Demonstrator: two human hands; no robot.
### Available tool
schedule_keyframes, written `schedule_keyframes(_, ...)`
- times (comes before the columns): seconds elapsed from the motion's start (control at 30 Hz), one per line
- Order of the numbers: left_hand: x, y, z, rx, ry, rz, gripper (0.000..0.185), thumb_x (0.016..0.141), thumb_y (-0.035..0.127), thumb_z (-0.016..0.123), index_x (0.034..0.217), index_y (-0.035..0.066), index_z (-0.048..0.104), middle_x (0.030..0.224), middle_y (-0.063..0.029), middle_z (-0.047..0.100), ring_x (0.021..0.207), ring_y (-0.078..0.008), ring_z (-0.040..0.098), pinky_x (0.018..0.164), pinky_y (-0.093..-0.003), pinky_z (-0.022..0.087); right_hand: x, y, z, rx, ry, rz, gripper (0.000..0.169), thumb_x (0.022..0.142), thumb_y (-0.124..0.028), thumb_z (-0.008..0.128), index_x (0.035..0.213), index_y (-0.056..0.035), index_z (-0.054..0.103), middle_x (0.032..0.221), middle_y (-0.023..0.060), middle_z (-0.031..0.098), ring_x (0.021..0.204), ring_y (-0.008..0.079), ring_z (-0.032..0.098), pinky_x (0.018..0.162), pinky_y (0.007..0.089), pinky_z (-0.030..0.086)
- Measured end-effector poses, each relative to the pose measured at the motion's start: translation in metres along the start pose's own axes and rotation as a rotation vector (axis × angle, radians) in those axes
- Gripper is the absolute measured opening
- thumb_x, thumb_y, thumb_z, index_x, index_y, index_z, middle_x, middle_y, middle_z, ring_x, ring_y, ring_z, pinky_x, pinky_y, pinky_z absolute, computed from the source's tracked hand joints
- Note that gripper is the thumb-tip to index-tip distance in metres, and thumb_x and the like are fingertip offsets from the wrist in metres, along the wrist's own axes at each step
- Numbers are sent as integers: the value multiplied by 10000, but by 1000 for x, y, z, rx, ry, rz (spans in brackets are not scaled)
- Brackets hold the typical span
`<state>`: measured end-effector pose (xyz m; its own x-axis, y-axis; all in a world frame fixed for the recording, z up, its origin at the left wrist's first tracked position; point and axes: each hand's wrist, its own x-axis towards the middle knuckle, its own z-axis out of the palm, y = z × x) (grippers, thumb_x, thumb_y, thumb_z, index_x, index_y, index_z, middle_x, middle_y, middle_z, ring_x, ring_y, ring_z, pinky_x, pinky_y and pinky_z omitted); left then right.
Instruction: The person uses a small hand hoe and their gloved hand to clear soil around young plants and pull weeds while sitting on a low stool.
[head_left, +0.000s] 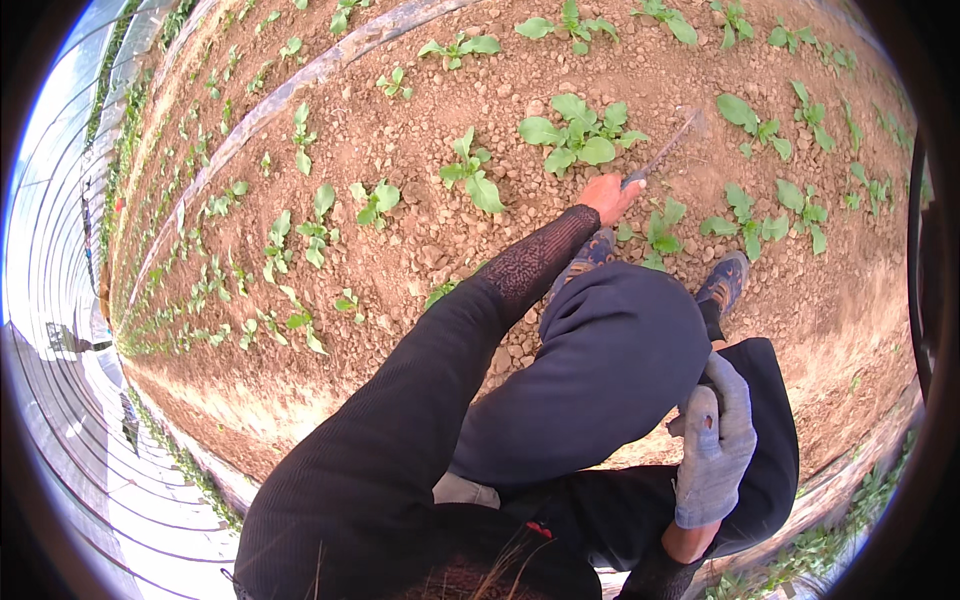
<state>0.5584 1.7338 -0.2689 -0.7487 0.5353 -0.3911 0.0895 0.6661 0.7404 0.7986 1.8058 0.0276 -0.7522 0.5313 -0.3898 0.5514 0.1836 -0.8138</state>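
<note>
My bare left hand (611, 196) grips the dark handle of a small hand hoe (670, 146). Its thin, rusty shaft points away to the upper right, and the head is at the soil, blurred. Close to the tool grows a large leafy green seedling (581, 135); a smaller seedling (661, 231) stands just below my hand, by my shoe (596, 251). My right hand (716, 442), in a grey glove with a hole in one finger, is curled beside my bent knee (630, 337). Something dark shows at its fingers, but I cannot tell what it is.
Rows of seedlings (472, 176) grow in the brown, clumpy soil (420, 255). A plastic strip (322, 67) crosses the bed at upper left. Hoops of a greenhouse tunnel (52, 420) curve along the left. My other shoe (726, 281) is planted between seedlings.
</note>
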Motion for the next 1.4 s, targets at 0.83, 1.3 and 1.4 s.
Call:
schedule_keyframes(0.83,-52,-36,-13,200,3,34,644,899,580,447,945,-41,609,835,-262,635,842,-412,622,763,-475,471,-2,7,-5,30,-36,-11,367,906,-220,596,1185,13,549,711,83,569,624,135,525,626,277,468)
schedule_keyframes(1.3,43,-29,20,255,-248,-84,780,851,684,424,810,-61,649,730,-237,622,741,-356,636,700,-445,469,0,7,-21,-14,-46,-90,416,906,-229,596,1245,0,515,756,108,617,614,172,599,615,295,491)
schedule_keyframes(1.4,19,-48,12,212,-177,-70,776,849,684,431,834,-62,646,711,-234,611,721,-349,632,691,-441,467,-2,5,-22,-50,-67,-101,425,903,-232,596,1248,1,513,765,116,616,613,187,605,613,301,492)
